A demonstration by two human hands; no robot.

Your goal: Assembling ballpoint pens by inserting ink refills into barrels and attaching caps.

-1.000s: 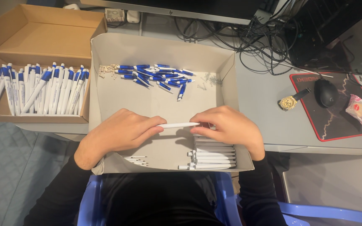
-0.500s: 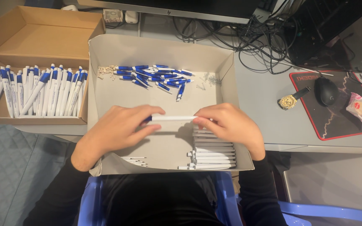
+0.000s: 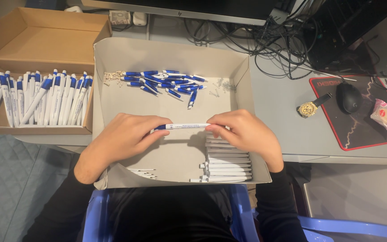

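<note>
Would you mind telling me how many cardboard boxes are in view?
2: a brown cardboard box of assembled pens at the left, and a grey tray-like box in the middle, under both hands. None seems hidden.

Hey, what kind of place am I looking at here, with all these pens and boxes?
Likely a home or office computer desk used for hand assembly of pens: a monitor base and mouse sit behind cardboard boxes of pen parts and finished pens.

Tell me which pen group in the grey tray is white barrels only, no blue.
The stack of white barrels at the tray's near right corner, under the right hand. The far pile of blue parts is mostly blue, and the pen in both hands has a blue end.
</note>
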